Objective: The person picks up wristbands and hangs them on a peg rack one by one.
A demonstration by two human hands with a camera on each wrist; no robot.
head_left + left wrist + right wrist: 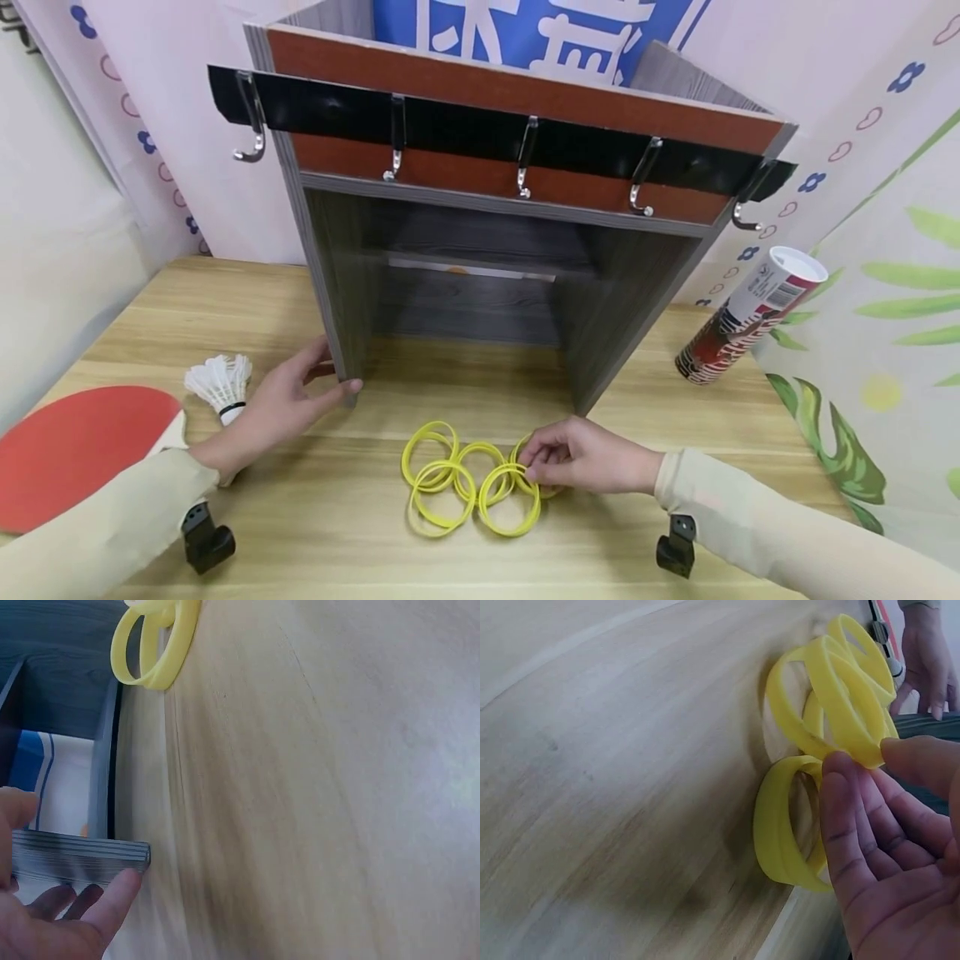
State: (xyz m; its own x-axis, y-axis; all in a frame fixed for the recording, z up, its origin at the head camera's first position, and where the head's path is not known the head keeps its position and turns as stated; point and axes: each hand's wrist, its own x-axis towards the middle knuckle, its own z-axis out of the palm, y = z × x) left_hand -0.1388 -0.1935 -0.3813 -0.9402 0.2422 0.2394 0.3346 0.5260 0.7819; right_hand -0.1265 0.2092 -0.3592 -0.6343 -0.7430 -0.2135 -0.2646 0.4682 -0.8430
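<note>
My left hand grips the lower front edge of the left side panel of a grey wooden shelf. In the left wrist view, the panel edge lies between thumb and fingers. My right hand pinches a yellow ring between thumb and fingertips. Several more yellow rings lie overlapping on the table before the shelf's opening. Another yellow ring sits just below my right fingertips in the right wrist view.
A black rail with several metal hooks runs across the shelf's brown front. At left lie a shuttlecock and a red table tennis paddle. A tall printed can stands right of the shelf on the wooden table.
</note>
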